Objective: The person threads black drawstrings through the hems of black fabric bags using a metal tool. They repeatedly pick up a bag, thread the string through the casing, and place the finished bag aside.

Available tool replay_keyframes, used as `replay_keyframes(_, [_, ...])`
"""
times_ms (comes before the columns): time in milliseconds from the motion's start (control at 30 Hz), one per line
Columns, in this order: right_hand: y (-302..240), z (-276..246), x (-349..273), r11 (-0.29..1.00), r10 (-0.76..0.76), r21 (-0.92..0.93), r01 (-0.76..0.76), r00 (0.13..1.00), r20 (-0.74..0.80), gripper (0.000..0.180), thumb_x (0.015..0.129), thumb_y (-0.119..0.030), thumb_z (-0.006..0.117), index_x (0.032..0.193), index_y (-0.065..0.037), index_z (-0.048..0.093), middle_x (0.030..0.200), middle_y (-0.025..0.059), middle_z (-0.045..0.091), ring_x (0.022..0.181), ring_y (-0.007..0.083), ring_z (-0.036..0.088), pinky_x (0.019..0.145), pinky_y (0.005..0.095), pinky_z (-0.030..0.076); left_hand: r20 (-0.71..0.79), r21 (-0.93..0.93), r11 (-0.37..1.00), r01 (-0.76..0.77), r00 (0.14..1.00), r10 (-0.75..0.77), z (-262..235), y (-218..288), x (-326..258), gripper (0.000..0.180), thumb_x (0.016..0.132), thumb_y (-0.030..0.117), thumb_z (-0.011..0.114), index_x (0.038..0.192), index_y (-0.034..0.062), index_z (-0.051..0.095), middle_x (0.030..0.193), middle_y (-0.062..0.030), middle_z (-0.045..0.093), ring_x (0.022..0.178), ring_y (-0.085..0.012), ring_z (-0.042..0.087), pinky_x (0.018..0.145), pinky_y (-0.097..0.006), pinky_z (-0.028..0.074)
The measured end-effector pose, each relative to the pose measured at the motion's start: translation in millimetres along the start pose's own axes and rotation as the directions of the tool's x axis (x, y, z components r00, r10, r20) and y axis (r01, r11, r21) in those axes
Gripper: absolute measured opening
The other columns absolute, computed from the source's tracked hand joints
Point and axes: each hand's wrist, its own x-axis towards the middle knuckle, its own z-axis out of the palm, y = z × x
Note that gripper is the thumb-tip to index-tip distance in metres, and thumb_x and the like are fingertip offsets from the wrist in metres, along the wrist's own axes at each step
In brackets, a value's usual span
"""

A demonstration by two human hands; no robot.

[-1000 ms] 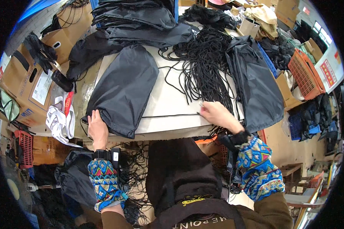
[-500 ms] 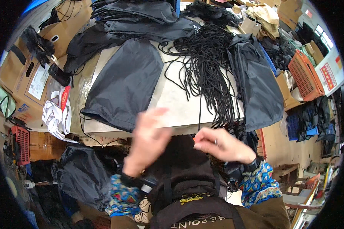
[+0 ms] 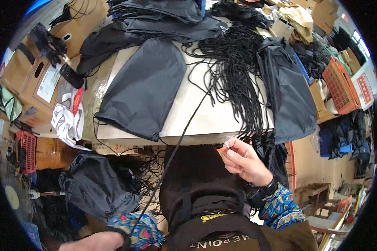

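My right hand (image 3: 245, 161) is closed in a pinch just past the table's near edge. A small shiny, clear-looking bit shows at its fingertips, with a speck of orange beside it; I cannot make out what it is. My left hand (image 3: 92, 242) is low at the left, blurred, its fingers cut off by the lower edge. A black cord (image 3: 180, 141) runs straight from the cord pile to my left wrist; whether the fingers grip it is hidden. Left of centre on the white tabletop (image 3: 188, 115) lies a black drawstring bag (image 3: 146, 90).
A heap of black cords (image 3: 238, 71) covers the table's right half, beside another black bag (image 3: 286, 92). Stacked black bags (image 3: 163, 21) lie at the back. Cardboard boxes (image 3: 34, 79) stand left, near white straps (image 3: 67, 119). An orange crate (image 3: 341, 85) is far right.
My left hand has swung from the table's front edge down to the lower left. One cord now stretches diagonally toward it. My right hand has moved slightly right and turned.
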Motion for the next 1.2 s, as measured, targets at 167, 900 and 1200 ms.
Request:
replay_keyframes(167, [16, 19, 5, 0.941, -0.05, -0.339, 0.014, 0.994, -0.097, 0.015, 0.097, -0.016, 0.053, 0.103, -0.003, 0.059, 0.072, -0.0032, 0.048, 0.054, 0.0019, 0.038, 0.046, 0.016, 0.029, -0.977, -0.201, 0.229, 0.952, -0.18, -0.113, -40, -49, -83, 0.014, 0.089, 0.005, 0.059, 0.095, -0.0051, 0.065, 0.073, -0.0094, 0.063, 0.06, -0.0159, 0.06, 0.048, -0.026, 0.048])
replay_keyframes(900, [32, 29, 13, 0.313, -0.491, -0.9, 0.304, 0.863, 0.121, 0.016, 0.082, -0.002, 0.067, 0.097, 0.0, 0.069, 0.075, 0.0117, 0.066, 0.064, 0.0192, 0.063, 0.056, 0.0278, 0.048, -0.988, -0.133, 0.378, 0.916, -0.153, 0.025, -45, -62, -147, 0.018, 0.092, 0.012, 0.059, 0.105, -0.0002, 0.065, 0.065, 0.009, 0.048, 0.048, 0.002, 0.032, 0.042, -0.017, 0.023])
replay_keyframes(1200, [39, 34, 19, 0.258, -0.522, -0.908, 0.33, 0.838, 0.156, 0.016, 0.08, -0.002, 0.068, 0.097, -0.002, 0.07, 0.074, 0.0112, 0.065, 0.063, 0.0197, 0.063, 0.055, 0.0284, 0.049, -0.993, -0.086, 0.287, 0.954, -0.106, 0.054, -42, -64, -151, 0.011, 0.092, 0.012, 0.061, 0.095, 0.0033, 0.066, 0.071, 0.0089, 0.052, 0.055, 0.0027, 0.038, 0.047, -0.015, 0.028])
